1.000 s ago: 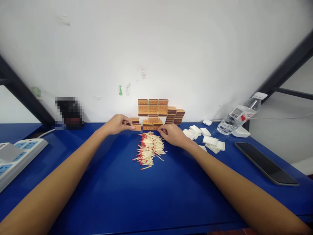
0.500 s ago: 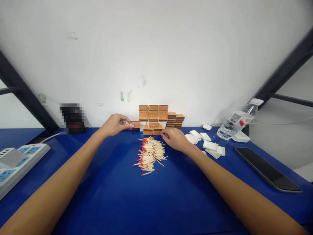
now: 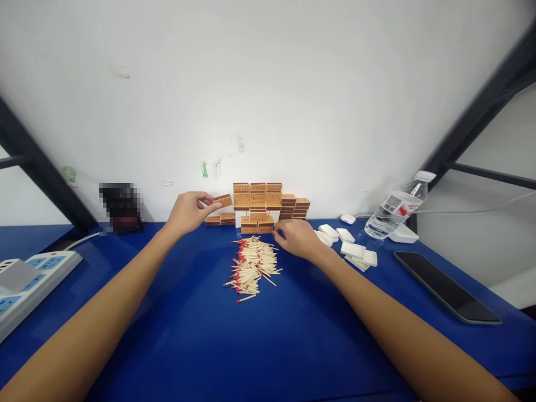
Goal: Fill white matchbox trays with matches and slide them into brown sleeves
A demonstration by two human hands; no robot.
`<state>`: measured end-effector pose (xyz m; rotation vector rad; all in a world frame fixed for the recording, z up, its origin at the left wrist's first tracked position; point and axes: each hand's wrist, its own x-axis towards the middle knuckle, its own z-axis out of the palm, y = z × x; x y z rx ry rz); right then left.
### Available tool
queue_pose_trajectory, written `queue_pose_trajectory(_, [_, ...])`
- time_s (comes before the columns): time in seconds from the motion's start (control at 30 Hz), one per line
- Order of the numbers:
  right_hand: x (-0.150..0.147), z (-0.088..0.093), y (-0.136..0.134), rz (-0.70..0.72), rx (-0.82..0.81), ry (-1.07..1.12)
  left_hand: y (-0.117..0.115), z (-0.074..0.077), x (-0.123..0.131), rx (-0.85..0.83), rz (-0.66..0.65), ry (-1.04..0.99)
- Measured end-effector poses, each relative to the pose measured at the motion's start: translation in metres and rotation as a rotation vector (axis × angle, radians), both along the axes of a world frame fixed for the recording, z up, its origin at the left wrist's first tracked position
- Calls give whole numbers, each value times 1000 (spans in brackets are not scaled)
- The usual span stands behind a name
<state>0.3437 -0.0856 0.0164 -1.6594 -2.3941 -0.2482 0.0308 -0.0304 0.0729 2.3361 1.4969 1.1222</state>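
My left hand (image 3: 190,213) pinches a matchbox (image 3: 222,200), held tilted in the air left of the stacked matchboxes (image 3: 257,199). Below it, two low matchboxes (image 3: 221,220) lie by the wall. My right hand (image 3: 298,237) is closed, its curled fingertips beside the lower right matchbox (image 3: 265,225) of the stack; whatever they may hold is hidden. A heap of red-tipped matches (image 3: 252,265) lies on the blue table in front of the stack. White matchbox trays (image 3: 354,250) lie loose to the right of my right hand.
More matchboxes (image 3: 294,207) stand piled right of the stack. Farther right are a leaning water bottle (image 3: 396,209), a white earphone case (image 3: 347,219) and a phone (image 3: 446,286). A power strip (image 3: 46,276) and a pixelated dark object (image 3: 121,207) are at left.
My left hand has lifted its matchbox off the low row at the left, and the box now tilts. My right hand stays by the stack. The view has shifted slightly.
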Motion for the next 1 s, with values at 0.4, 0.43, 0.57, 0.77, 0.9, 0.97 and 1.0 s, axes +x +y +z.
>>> queue_pose_trajectory(0.4, [1,4,-1,-36,21,2,-7,11,17,-2,-46,32])
queue_pose_trajectory(0.43, [1,5,-1,-39,23,2,-7,18,23,15,-48,29])
queue_pose_trajectory(0.57, [2,7,-1,-49,15,-6,3,45,54,70,-93,55])
queue_pose_trajectory(0.77, [5,7,0,-66,-46,-40,37,67,93,88,-89,109])
queue_pose_trajectory(0.9, [6,5,2,-69,-97,-64,48,61,104,78,-57,122])
queue_pose_trajectory(0.97, [6,4,2,-72,-110,-71,50,57,107,86,-43,127])
queue_pose_trajectory(1.0, [6,3,3,-73,-114,-73,51,56,107,93,-35,130])
